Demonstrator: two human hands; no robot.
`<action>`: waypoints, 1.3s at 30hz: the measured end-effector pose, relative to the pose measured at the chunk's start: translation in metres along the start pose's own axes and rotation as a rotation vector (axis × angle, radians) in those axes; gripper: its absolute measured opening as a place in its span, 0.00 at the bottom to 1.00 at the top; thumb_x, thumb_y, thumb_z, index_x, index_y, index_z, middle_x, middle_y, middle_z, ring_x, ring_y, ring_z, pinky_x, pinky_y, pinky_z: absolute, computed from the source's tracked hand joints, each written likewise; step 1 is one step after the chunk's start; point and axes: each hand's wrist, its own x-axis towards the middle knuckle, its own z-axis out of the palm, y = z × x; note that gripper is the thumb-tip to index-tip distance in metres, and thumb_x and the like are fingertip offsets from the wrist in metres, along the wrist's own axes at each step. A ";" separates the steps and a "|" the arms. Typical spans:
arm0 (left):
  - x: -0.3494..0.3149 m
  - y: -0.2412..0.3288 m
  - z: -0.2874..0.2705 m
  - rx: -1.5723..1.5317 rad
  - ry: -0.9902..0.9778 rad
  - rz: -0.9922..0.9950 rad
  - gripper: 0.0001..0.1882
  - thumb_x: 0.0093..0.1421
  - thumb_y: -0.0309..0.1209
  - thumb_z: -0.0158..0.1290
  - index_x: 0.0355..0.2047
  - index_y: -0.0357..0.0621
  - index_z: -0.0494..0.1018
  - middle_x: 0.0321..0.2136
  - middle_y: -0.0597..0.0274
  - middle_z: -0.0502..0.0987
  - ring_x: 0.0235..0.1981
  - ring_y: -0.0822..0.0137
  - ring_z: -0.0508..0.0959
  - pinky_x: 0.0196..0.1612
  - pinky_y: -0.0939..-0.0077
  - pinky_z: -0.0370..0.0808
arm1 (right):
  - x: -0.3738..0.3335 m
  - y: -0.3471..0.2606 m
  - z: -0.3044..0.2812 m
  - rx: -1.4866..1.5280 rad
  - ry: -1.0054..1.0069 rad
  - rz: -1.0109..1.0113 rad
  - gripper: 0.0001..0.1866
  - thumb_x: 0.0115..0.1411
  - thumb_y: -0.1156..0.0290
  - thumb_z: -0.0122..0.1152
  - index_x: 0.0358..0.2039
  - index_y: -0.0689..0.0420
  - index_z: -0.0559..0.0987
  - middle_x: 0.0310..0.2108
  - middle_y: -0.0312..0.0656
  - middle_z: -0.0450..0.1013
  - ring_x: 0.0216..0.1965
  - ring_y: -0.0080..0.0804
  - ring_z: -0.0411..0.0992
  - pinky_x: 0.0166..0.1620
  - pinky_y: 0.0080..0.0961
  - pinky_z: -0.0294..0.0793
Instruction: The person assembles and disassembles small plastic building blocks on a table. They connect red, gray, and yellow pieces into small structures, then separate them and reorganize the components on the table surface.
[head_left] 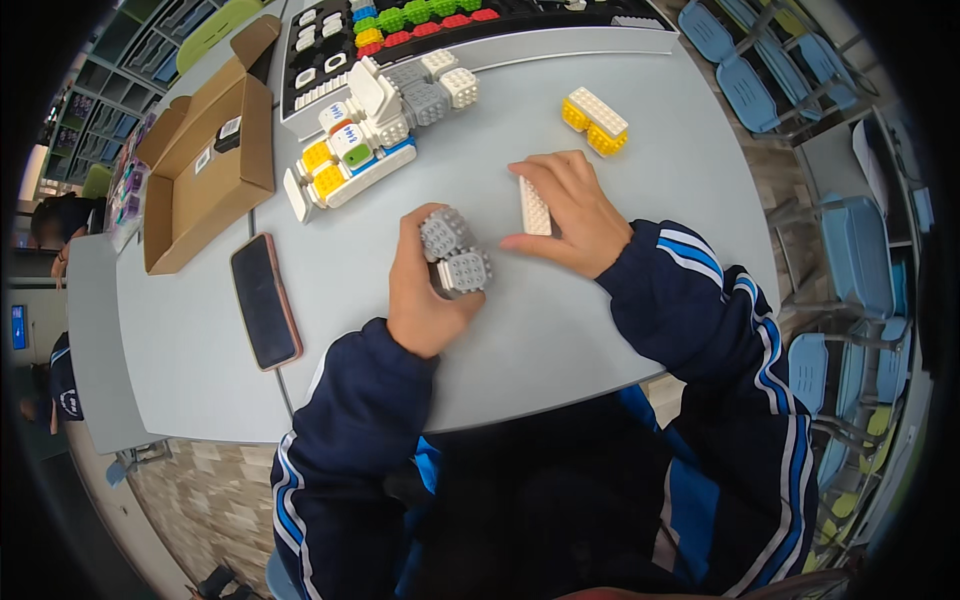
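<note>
My left hand [420, 290] is closed around a pair of grey studded blocks [457, 255], holding them just over the grey-white table. To its right, my right hand [570, 215] has a flat white studded plate [535, 208] between thumb and fingers. The two pieces are apart, with a gap of bare table between them. Beyond my left hand stands a built model [355, 140] of white, grey, yellow and blue blocks. A smaller piece, a white plate on yellow blocks [596, 120], lies past my right hand.
A black sorting tray [560, 45] of coloured blocks spans the far edge. At the left are an open cardboard box [205, 195] and a phone [265, 300]. Blue chairs [855, 250] stand at the right, and other people are at the far left.
</note>
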 end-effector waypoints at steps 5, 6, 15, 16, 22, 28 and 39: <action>0.004 0.000 -0.004 0.368 0.011 0.112 0.39 0.40 0.17 0.57 0.56 0.42 0.59 0.44 0.55 0.69 0.46 0.60 0.69 0.52 0.69 0.67 | -0.003 0.002 0.006 -0.088 -0.120 -0.011 0.39 0.53 0.46 0.64 0.58 0.59 0.68 0.58 0.48 0.61 0.55 0.46 0.57 0.58 0.41 0.54; 0.005 0.003 -0.005 0.472 0.014 0.130 0.39 0.39 0.17 0.58 0.56 0.41 0.60 0.45 0.54 0.68 0.47 0.57 0.68 0.54 0.68 0.66 | -0.003 0.004 0.005 -0.088 -0.129 -0.010 0.39 0.54 0.45 0.64 0.58 0.58 0.69 0.60 0.47 0.60 0.56 0.45 0.56 0.58 0.42 0.53; 0.008 -0.014 -0.015 0.716 0.048 0.145 0.46 0.43 0.30 0.60 0.63 0.39 0.54 0.60 0.43 0.55 0.57 0.45 0.57 0.61 0.54 0.52 | 0.013 0.045 -0.036 -0.386 0.428 0.010 0.26 0.51 0.62 0.71 0.51 0.54 0.78 0.51 0.43 0.70 0.48 0.41 0.67 0.52 0.32 0.65; 0.007 -0.015 -0.015 0.708 0.054 0.149 0.47 0.43 0.30 0.60 0.64 0.39 0.53 0.61 0.42 0.53 0.58 0.44 0.56 0.61 0.53 0.51 | 0.014 0.051 -0.038 -0.406 0.459 0.093 0.24 0.52 0.62 0.70 0.50 0.55 0.78 0.50 0.43 0.71 0.48 0.41 0.67 0.52 0.32 0.66; 0.007 -0.018 -0.013 0.667 0.085 0.261 0.53 0.44 0.30 0.58 0.68 0.36 0.44 0.67 0.34 0.43 0.61 0.42 0.55 0.62 0.52 0.48 | 0.005 0.072 -0.032 -0.156 0.435 0.305 0.21 0.57 0.61 0.67 0.47 0.58 0.78 0.39 0.41 0.75 0.42 0.35 0.70 0.46 0.30 0.71; 0.004 0.004 -0.012 0.690 0.192 0.541 0.58 0.40 0.37 0.63 0.68 0.32 0.44 0.66 0.33 0.48 0.59 0.43 0.59 0.61 0.52 0.49 | 0.007 0.020 -0.023 1.115 0.420 0.636 0.16 0.63 0.65 0.60 0.47 0.61 0.75 0.41 0.36 0.74 0.44 0.20 0.71 0.49 0.20 0.69; -0.011 0.008 0.003 0.668 0.075 0.566 0.58 0.32 0.53 0.73 0.59 0.36 0.61 0.49 0.50 0.71 0.49 0.56 0.71 0.49 0.64 0.58 | -0.024 -0.066 0.014 1.357 -0.009 0.498 0.15 0.66 0.63 0.58 0.40 0.60 0.66 0.39 0.44 0.73 0.39 0.22 0.75 0.40 0.19 0.76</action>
